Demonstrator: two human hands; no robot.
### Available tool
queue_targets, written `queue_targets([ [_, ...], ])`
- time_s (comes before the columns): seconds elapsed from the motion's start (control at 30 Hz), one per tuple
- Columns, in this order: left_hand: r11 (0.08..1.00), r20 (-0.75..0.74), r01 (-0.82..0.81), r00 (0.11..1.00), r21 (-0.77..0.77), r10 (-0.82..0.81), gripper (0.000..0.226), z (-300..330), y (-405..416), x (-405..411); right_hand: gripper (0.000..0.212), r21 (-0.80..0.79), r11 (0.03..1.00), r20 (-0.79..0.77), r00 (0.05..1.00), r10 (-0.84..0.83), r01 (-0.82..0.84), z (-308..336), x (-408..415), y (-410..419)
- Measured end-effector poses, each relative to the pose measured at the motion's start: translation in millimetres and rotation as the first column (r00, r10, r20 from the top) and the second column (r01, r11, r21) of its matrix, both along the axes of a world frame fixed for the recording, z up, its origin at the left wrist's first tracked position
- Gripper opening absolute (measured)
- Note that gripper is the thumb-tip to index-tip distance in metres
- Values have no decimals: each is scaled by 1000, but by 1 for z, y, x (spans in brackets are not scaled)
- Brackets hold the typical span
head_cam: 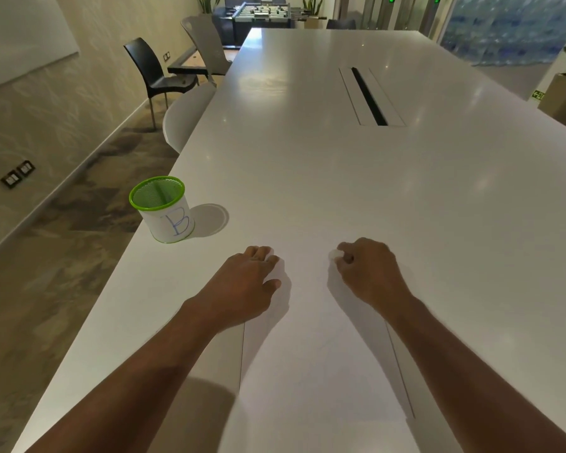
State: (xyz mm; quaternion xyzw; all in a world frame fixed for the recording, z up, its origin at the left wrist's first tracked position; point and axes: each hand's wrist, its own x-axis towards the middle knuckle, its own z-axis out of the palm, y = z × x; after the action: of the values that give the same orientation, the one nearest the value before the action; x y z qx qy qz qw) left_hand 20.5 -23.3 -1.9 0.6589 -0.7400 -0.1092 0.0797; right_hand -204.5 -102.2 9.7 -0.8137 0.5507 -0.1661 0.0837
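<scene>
Thin flat white paper sheet [314, 338] lies on smooth glossy bench [307, 158]. L hand [242, 286] fingers curl round its far-left corner, and R hand [370, 273] pinches the far-right corner. Round green-rimmed mesh cup [164, 210] w/ "B" label stands to the left.

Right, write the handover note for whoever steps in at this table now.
Left hand: fingers curled on the far left corner of the sheet of paper.
Right hand: pinches the far right corner.
The sheet lies flat on the white table. The green mesh cup marked B stands upright to the left, apart from it.
Done: both far corners taken; no fold shows.
Left: probably lifting or folding the far edge; the cup's part is unclear.
</scene>
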Motion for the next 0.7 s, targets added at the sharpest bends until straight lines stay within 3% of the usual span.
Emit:
queue_targets([
  [0.13,1000,12,14,1000,17,-14,60,-2,2,1,18,12,985,13,985,170,-170,-7,12,25],
  [0.33,1000,23,19,1000,1,-19,58,-1,3,-1,18,-53,999,-14,1000,-14,13,-7,0,-4],
  [0.47,1000,23,19,1000,-2,-19,59,-1,4,0,16,-27,985,-40,985,169,-170,-10,16,17],
  [0.6,999,35,34,999,9,-34,58,-1,3,0,21,-51,998,-21,999,-31,30,-7,0,-10],
  [0.7,999,49,27,998,20,-28,59,-1,2,-1,16,-35,997,11,998,-62,62,-9,2,-4],
])
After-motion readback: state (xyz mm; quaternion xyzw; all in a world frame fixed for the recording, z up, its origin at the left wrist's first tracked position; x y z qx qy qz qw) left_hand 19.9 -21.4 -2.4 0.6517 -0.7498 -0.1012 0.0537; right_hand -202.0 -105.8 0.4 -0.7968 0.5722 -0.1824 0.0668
